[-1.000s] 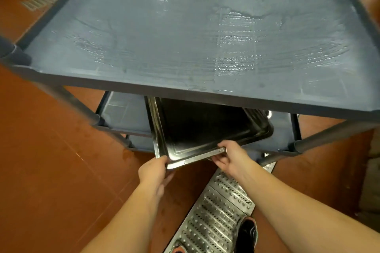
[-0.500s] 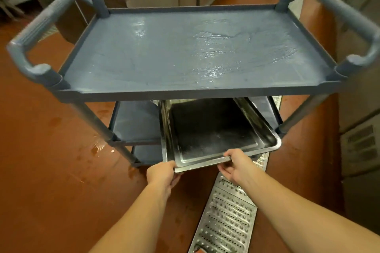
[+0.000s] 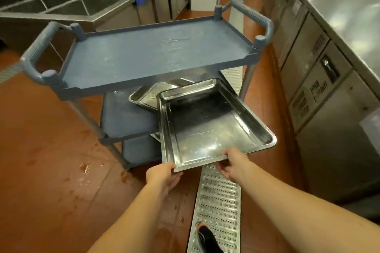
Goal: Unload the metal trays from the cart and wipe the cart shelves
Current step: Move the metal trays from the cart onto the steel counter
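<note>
One tray in both hands, left hand and right hand gripping its near rim | your top shelf is bare | second tray awaits on the middle shelf; wiping not judged done.

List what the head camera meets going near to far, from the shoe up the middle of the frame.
shoe → floor grate → hands, left hand and right hand, on the near rim → held tray → second tray on the middle shelf → cart top shelf → sink counter
</note>
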Demonstrator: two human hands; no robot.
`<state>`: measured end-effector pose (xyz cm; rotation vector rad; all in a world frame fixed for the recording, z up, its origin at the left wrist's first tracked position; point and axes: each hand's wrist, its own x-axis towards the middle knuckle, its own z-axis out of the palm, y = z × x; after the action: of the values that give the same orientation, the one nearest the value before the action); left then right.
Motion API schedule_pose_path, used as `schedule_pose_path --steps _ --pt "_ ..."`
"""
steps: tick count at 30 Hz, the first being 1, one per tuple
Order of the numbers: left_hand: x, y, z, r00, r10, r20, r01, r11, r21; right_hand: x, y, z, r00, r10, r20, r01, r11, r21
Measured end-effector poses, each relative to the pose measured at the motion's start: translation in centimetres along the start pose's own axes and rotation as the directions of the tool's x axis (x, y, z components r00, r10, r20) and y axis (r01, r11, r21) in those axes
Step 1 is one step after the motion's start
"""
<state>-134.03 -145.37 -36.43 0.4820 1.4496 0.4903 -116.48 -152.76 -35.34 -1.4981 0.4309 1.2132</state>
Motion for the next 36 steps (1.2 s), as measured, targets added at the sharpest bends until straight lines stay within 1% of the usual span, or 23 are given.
schedule_pose_path --steps 4,7,12,16,19,24,27,31,36 --pt "-5.1 -3.2 -2.5 0.997 -0.028 0.072 0.027 1.0 0.014 -5.2 3.9 -4.3 1.0 0.001 -0.005 -0.001 1.0 0.03" --pt "-8.5 -4.8 -4.3 0.999 0.013 0.044 -0.018 0.992 0.128 -7.8 6.3 -6.3 0.998 0.031 -0.047 -0.027 0.997 0.075" --pt "-12.1 -6.3 -6.1 0.997 0.044 0.062 -0.055 0.978 0.202 -11.2 8.9 -8.3 0.994 0.04 -0.099 -0.027 0.992 0.122" --pt "-12.8 -7.2 -6.7 0.988 0.085 0.13 -0.116 0.96 0.254 -13.0 10.1 -9.6 0.987 0.027 -0.157 0.002 0.984 0.179" --pt "-14.1 -8.4 -7.2 0.976 0.073 0.206 -0.135 0.944 0.302 -15.1 11.3 -11.1 0.973 0.007 -0.23 0.046 0.974 0.223" --pt "-17.1 -9.2 -7.0 0.936 0.091 0.34 -0.209 0.921 0.328 -19.8 12.4 -14.0 0.957 -0.04 -0.288 0.136 0.937 0.321" --pt "-19.7 -9.7 -5.5 0.898 0.099 0.428 -0.252 0.914 0.317 -22.8 12.2 -16.3 0.954 -0.066 -0.292 0.183 0.9 0.396" --pt "-23.6 -10.5 -2.8 0.863 0.112 0.493 -0.308 0.889 0.339 -26.6 11.4 -20.0 0.935 -0.092 -0.342 0.251 0.854 0.457" --pt "-28.2 -12.1 0.9 0.784 0.107 0.611 -0.363 0.878 0.313 -29.9 10.5 -25.1 0.907 -0.148 -0.394 0.357 0.766 0.535"
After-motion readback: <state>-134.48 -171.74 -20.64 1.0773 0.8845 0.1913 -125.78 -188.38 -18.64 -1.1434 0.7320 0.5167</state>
